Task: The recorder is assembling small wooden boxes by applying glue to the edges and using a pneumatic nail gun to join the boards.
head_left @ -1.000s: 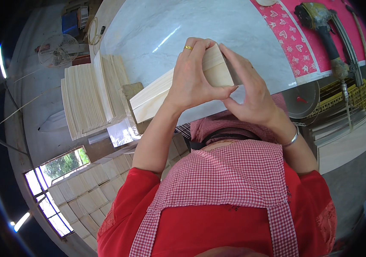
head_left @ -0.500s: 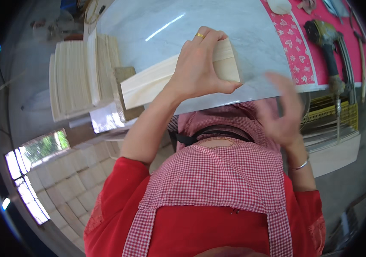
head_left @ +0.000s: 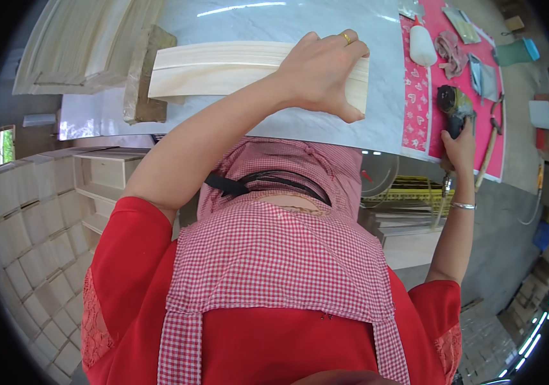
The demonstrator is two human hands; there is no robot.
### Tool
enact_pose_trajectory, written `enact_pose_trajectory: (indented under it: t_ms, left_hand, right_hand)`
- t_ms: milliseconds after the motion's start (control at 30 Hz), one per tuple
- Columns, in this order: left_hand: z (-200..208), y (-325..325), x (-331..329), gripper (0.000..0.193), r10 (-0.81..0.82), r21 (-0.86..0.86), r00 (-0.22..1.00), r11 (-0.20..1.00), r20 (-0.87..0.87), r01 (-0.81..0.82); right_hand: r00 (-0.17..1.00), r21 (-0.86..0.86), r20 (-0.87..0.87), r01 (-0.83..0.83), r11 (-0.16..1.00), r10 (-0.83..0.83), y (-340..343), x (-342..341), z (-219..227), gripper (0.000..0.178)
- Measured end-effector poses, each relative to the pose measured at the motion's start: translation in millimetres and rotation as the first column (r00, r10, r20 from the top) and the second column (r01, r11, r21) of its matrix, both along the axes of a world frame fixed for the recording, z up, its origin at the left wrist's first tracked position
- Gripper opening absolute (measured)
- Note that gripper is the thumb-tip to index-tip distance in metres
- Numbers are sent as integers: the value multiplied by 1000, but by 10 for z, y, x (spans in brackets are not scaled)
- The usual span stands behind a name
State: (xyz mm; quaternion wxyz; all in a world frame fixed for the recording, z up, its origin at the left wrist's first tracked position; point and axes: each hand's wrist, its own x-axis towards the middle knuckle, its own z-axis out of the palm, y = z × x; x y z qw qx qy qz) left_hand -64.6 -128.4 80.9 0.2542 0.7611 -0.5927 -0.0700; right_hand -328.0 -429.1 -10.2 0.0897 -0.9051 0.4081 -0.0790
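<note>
My left hand (head_left: 324,78) is closed over the right end of pale wooden boards (head_left: 223,67) lying on the table, thumb at the near edge and fingers at the far edge. The left end of the boards meets a worn wooden block (head_left: 148,77). Over on the right, my right hand (head_left: 460,149) is closed round the dark handle of a pneumatic nail gun (head_left: 449,101). The tool lies on a pink cloth (head_left: 438,70), its air fitting pointing toward me.
Tall stacks of thin wooden slats (head_left: 85,45) stand at the far left. A white glue bottle (head_left: 422,48), a rag (head_left: 452,52) and a hammer (head_left: 489,144) lie on the right. Below the table edge is a yellow crate (head_left: 409,189); wooden boxes (head_left: 37,237) are piled lower left.
My right hand has moved right from in front of the table and taken hold of the nail gun. The left hand stays on the boards. The view has shifted to the right.
</note>
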Motion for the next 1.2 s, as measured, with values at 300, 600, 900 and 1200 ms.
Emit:
enact_pose_trajectory:
  t_ms: [300,600,900,1200]
  left_hand:
    - [-93,16,70,84,-31,-16,998,999,48,32]
    - [-100,-1,41,85,-44,22,995,999,93,42]
    - [-108,12,26,79,-36,5,995,999,96,36]
    - [-88,1,34,76,-40,14,996,999,78,40]
  right_hand:
    - [994,450,-106,36,892,14,641,291,1399,36]
    - [856,312,141,-515,799,497,1293,454,2057,36]
    - [823,381,-49,-508,773,565,1462,675,2232,46]
    - [778,357,-12,-583,729,628,1429,793,2210,39]
